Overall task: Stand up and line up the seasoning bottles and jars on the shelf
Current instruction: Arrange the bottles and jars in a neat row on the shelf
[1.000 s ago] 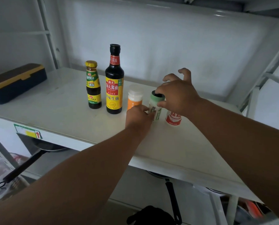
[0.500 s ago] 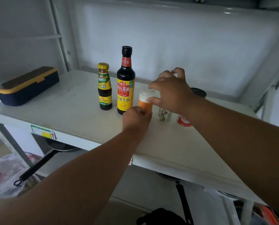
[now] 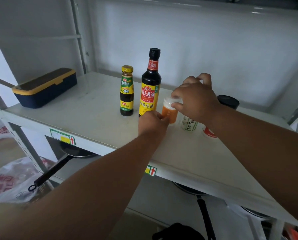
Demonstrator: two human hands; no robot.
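Most of the row stands upright on the shelf (image 3: 79, 116): oyster sauce bottle (image 3: 126, 90), soy sauce bottle (image 3: 150, 84), bamboo salt shaker (image 3: 189, 124), red-labelled jar (image 3: 208, 133). The right hand (image 3: 196, 97) pinches the lid of the jar of orange powder (image 3: 169, 112); the left hand (image 3: 152, 122) pinches its base. A black-lidded jar (image 3: 228, 101) sits behind, unaligned.

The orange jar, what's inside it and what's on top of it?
The orange jar holds orange seasoning up to its clear neck. The right hand sits over its top, fingers on the rim, covering any lid. The left hand covers its lower left side.
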